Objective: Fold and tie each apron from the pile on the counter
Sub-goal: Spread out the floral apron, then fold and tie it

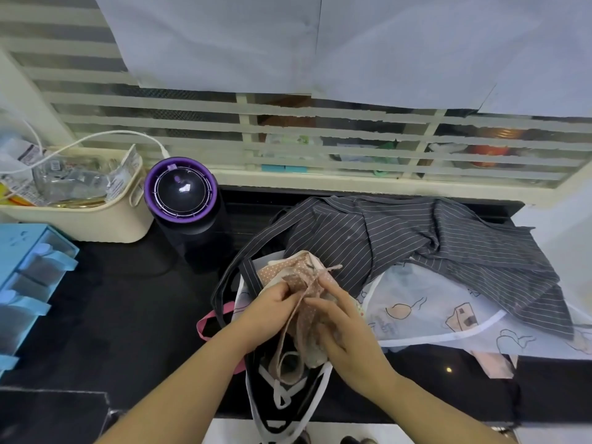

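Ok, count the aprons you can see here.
3 clear ones: a pink dotted apron held by the left hand and right hand, a grey striped apron behind it, a white printed apron under that. Pink scraps beneath may be more.

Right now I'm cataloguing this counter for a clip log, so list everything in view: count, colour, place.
polka-dot apron: one, dusty pink with white dots, bundled at centre
striped apron: one, dark grey with white pinstripes, spread behind and right of the bundle
printed apron: one, translucent white with cartoon print, right, partly under the striped apron
basket: one, cream, back left, filled with packets
round appliance: one, black with purple ring, beside the basket
drawer unit: one, light blue, left edge
counter: one, black
left hand: pinches the polka-dot apron's tie
right hand: holds the bundle
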Tool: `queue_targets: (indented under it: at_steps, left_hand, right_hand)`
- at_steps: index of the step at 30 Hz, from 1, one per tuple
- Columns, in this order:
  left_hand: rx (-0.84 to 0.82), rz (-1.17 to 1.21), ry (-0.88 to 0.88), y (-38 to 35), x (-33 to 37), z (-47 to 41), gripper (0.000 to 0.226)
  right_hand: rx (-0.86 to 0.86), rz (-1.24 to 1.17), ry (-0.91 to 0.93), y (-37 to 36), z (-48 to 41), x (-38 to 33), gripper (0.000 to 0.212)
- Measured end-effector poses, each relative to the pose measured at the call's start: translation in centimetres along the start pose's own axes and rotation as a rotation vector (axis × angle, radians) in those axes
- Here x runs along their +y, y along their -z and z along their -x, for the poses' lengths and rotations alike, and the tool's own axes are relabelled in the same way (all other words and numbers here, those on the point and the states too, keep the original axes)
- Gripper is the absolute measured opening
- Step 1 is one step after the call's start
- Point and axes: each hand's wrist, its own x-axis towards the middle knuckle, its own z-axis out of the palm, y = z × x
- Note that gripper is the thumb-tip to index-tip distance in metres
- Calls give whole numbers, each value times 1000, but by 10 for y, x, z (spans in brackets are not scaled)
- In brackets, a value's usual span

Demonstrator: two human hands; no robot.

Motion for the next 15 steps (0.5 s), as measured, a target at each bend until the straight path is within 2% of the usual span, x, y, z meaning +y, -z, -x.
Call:
queue_targets:
  at_steps: [5, 7, 9, 12, 15]
  left_hand:
    - [-44, -3, 52, 7, -5, -5, 27]
    - [-60, 63, 76, 10, -5, -6, 23]
    - [-73, 142, 112, 12, -4, -8, 22]
    - [-122, 147, 141, 13, -1, -9, 26]
    - [-132, 148, 163, 14, 2, -10, 26]
  right_hand:
    - [-125, -18, 78, -7, 0, -14, 24]
    - [-118, -19, 77, -13, 8, -11, 15]
    - [-54, -27, 17, -18, 14, -11, 9]
    - [25, -25, -164, -25, 10, -12, 30]
    - [8, 13, -255, -30, 2, -7, 24]
